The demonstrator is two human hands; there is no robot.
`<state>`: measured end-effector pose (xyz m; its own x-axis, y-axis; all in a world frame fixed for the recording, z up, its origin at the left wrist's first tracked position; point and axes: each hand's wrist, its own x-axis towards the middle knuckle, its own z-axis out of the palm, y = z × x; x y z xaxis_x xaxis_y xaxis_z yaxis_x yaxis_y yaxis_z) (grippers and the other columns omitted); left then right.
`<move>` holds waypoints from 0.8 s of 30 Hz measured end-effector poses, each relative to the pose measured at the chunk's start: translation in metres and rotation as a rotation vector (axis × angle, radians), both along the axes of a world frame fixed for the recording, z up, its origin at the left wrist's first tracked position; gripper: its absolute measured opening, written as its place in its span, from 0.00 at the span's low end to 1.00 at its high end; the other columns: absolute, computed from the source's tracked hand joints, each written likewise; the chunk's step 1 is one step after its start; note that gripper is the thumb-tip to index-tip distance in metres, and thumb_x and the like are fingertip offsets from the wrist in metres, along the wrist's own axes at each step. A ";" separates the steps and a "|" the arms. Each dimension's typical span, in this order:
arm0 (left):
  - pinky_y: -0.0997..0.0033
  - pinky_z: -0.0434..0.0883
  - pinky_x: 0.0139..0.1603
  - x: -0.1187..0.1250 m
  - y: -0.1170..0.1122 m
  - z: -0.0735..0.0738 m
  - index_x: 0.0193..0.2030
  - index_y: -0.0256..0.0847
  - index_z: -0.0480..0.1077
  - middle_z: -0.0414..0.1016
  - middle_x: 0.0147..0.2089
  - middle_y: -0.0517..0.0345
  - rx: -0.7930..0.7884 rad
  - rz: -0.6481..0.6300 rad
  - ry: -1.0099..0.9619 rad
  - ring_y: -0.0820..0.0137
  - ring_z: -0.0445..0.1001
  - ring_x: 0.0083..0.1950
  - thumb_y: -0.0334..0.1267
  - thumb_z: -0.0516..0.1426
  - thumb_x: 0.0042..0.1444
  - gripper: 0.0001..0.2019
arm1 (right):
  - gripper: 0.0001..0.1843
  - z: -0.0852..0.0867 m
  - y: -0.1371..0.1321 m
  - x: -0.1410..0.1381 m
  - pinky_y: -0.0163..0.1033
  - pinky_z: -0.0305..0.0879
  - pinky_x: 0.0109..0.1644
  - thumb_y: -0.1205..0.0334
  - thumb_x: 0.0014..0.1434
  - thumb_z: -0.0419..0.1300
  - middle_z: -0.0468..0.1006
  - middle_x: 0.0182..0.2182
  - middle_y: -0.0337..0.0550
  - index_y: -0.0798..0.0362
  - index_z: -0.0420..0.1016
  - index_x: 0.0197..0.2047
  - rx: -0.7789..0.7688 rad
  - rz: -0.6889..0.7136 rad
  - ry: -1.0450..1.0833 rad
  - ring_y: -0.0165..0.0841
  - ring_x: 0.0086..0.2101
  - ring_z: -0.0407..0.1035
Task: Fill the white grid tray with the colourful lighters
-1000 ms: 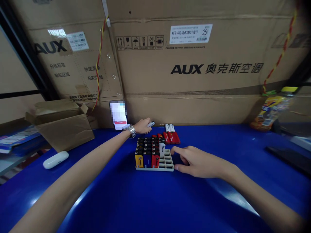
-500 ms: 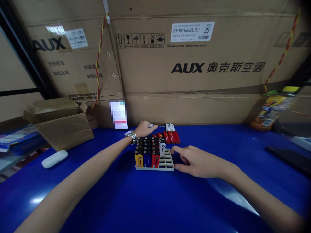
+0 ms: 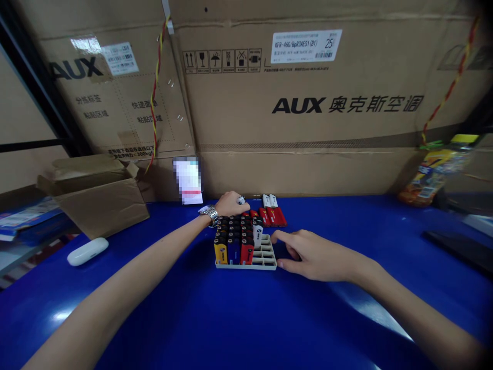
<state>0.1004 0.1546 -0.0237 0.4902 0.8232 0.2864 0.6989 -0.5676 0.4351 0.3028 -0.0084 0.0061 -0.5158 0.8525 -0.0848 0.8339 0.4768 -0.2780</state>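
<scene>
From the head view, we see our desk (image 3: 185,329) spread wide on the near side of the tray (image 3: 265,266), with room there for both forearms. Its far edge meets a tall AUX carton (image 3: 308,131), which bounds our reach. The left hand (image 3: 229,204) is at that far edge, fingers clamped on a small white lighter (image 3: 241,200). Just to its right lie red lighters (image 3: 276,217) and, beyond them, a white pair (image 3: 270,201). Our right hand (image 3: 310,257) rests at the tray's right rim, thumb and forefinger apart, tips at the edge.

The tray is pale, apparently plastic, gridded with rectangular slots, those on its right side open. Upright in it stand slim yellow, blue, red and white lighters (image 3: 233,253) with black tops. The desk is glossy blue, the carton matte brown cardboard, and the watch (image 3: 211,215) linked metal.
</scene>
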 end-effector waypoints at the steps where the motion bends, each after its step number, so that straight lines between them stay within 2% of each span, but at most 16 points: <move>1: 0.71 0.45 0.24 0.000 0.000 0.000 0.13 0.39 0.56 0.52 0.15 0.65 -0.002 0.000 0.003 0.76 0.49 0.21 0.44 0.53 0.46 0.17 | 0.18 0.000 0.000 0.000 0.38 0.55 0.31 0.55 0.59 0.54 0.73 0.29 0.43 0.53 0.67 0.50 0.000 0.000 0.000 0.34 0.29 0.65; 11: 0.72 0.47 0.23 -0.003 -0.002 0.002 0.14 0.38 0.59 0.53 0.15 0.65 0.003 0.015 0.030 0.77 0.52 0.20 0.40 0.54 0.43 0.13 | 0.16 0.002 -0.001 -0.002 0.37 0.55 0.30 0.57 0.59 0.54 0.73 0.28 0.42 0.53 0.67 0.49 -0.012 0.010 0.015 0.32 0.28 0.65; 14: 0.72 0.48 0.23 -0.004 -0.002 0.002 0.14 0.38 0.60 0.55 0.15 0.64 0.011 0.017 0.025 0.76 0.54 0.20 0.41 0.54 0.44 0.14 | 0.15 0.001 0.000 -0.002 0.37 0.55 0.30 0.58 0.59 0.54 0.73 0.28 0.41 0.52 0.67 0.49 -0.006 0.016 0.022 0.32 0.27 0.65; 19: 0.71 0.48 0.23 -0.004 -0.002 0.000 0.12 0.38 0.59 0.56 0.14 0.62 0.034 0.052 0.004 0.75 0.54 0.20 0.48 0.51 0.50 0.21 | 0.15 0.001 0.001 -0.003 0.38 0.57 0.31 0.59 0.59 0.54 0.74 0.28 0.41 0.52 0.67 0.49 0.003 0.013 0.012 0.34 0.29 0.67; 24: 0.72 0.50 0.23 -0.005 -0.003 0.000 0.15 0.37 0.64 0.61 0.16 0.59 0.031 0.062 0.013 0.75 0.57 0.21 0.45 0.53 0.49 0.17 | 0.14 -0.001 0.001 -0.003 0.38 0.58 0.32 0.59 0.59 0.54 0.74 0.26 0.41 0.53 0.67 0.48 0.004 0.020 0.003 0.34 0.29 0.67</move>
